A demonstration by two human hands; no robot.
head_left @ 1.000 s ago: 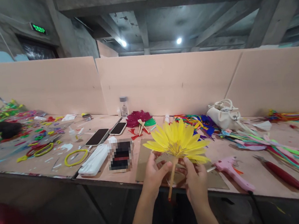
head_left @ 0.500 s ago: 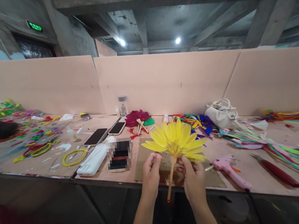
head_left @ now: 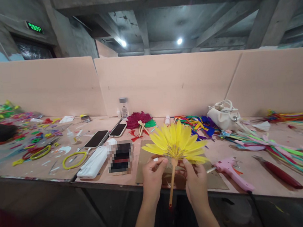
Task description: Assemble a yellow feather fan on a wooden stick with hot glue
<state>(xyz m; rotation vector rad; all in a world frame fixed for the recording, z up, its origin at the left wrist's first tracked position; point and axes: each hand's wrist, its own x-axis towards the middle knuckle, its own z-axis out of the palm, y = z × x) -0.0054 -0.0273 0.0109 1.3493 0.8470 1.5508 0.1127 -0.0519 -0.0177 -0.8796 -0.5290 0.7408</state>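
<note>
A yellow petal fan (head_left: 177,139), shaped like an opened flower with a slim wooden handle (head_left: 171,184) pointing down, is held upright just over the table's front edge. My left hand (head_left: 152,176) is closed in a pinch at the fan's lower left, the thumb tip close to where petals and handle meet. A small white spot shows by its fingers; I cannot make out what it is. My right hand (head_left: 195,177) grips the lower right petals, thumb in front, its other fingers partly hidden behind. Beneath the fan lies a brown board (head_left: 217,182).
On the right lie a pink glue gun (head_left: 235,175), red-handled pliers (head_left: 280,174) and bundled coloured strips (head_left: 275,148). Phones (head_left: 97,139), a white power bank (head_left: 92,165) and yellow-handled scissors (head_left: 41,152) lie left. Behind stand a dark red fan (head_left: 138,120), a bottle (head_left: 124,109) and a white bag (head_left: 224,115).
My left thumb and fingers have shifted slightly right, nearer the fan's base. The fan stays in much the same place, and my right hand keeps its grip.
</note>
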